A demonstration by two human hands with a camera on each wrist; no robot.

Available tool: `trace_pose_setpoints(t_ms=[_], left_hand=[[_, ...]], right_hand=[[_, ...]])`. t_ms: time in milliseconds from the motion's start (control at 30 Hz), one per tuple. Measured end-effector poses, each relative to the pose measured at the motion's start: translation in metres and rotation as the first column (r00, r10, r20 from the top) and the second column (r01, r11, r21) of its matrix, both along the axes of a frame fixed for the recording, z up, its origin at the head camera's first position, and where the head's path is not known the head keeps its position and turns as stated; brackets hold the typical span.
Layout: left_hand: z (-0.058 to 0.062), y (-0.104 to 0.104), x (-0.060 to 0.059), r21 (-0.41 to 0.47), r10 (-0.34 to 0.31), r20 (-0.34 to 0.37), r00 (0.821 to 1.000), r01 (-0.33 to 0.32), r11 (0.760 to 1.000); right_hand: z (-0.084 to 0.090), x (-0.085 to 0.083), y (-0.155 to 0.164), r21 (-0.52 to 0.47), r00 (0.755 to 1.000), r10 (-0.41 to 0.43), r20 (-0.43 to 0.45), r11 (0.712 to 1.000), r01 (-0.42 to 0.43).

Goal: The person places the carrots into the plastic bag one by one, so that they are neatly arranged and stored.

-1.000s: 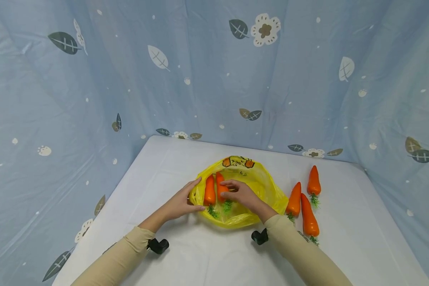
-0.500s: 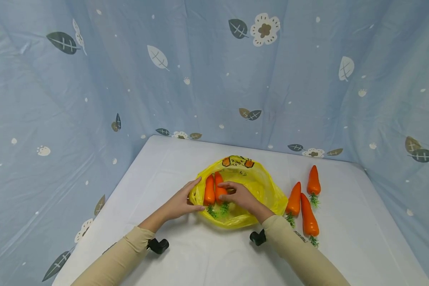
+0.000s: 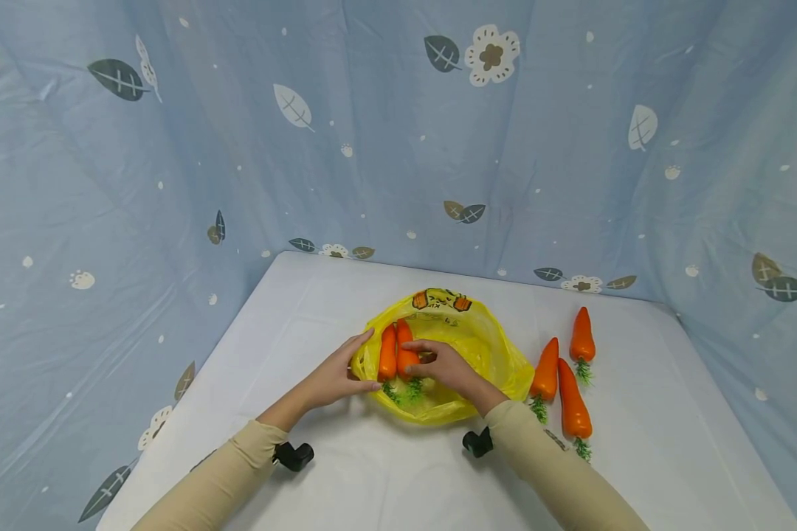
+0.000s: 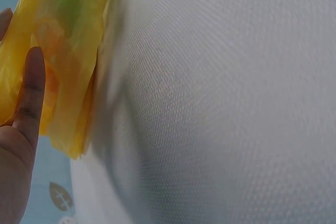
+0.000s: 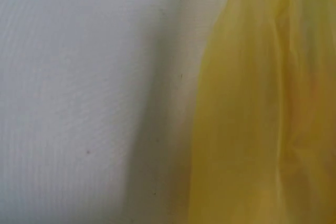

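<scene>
At the centre of the frame a crumpled, glossy yellow plastic bag [image 3: 468, 346] lies open on the white table [image 3: 319, 295] with two orange carrots [image 3: 395, 350] inside, the left hand [image 3: 335, 376] pressing straight fingers against its left rim while the right hand [image 3: 443, 366] curls its fingers over the right-hand carrot.
</scene>
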State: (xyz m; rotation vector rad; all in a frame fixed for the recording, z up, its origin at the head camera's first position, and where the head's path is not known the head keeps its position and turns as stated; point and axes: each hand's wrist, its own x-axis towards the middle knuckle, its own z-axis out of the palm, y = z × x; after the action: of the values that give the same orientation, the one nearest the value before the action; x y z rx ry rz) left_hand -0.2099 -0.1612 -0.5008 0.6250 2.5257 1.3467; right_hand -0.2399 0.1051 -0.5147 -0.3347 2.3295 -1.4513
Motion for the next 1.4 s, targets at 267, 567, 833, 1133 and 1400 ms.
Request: trace_pose_setpoints(t_ms=[267,567,833,1133,1400], left_hand=[[0.002,0.0,0.001,0.009,0.001,0.005,1.0,-0.001,1.0],[0.002,0.0,0.001,0.016,-0.003,-0.001,1.0,0.003,1.0],[0.003,0.0,0.001,0.002,0.005,0.001,1.0,-0.005,1.0],[0.003,-0.001,0.0,0.005,0.002,-0.001,1.0,-0.002,1.0],[-0.001,-0.001,-0.001,0.001,-0.001,-0.007,1.0,0.001,1.0]], right_hand=[[0.002,0.001,0.0,0.006,1.0,0.025,-0.005,1.0,-0.025],[0.002,-0.002,0.0,0.019,0.997,0.064,-0.04,0.998,-0.064],[0.004,-0.002,0.002,0.005,0.995,0.084,-0.053,0.996,-0.084],[0.008,0.0,0.006,-0.014,0.996,0.077,-0.049,0.997,-0.078],[0.02,0.003,0.012,-0.002,0.998,0.03,-0.05,1.0,-0.03]])
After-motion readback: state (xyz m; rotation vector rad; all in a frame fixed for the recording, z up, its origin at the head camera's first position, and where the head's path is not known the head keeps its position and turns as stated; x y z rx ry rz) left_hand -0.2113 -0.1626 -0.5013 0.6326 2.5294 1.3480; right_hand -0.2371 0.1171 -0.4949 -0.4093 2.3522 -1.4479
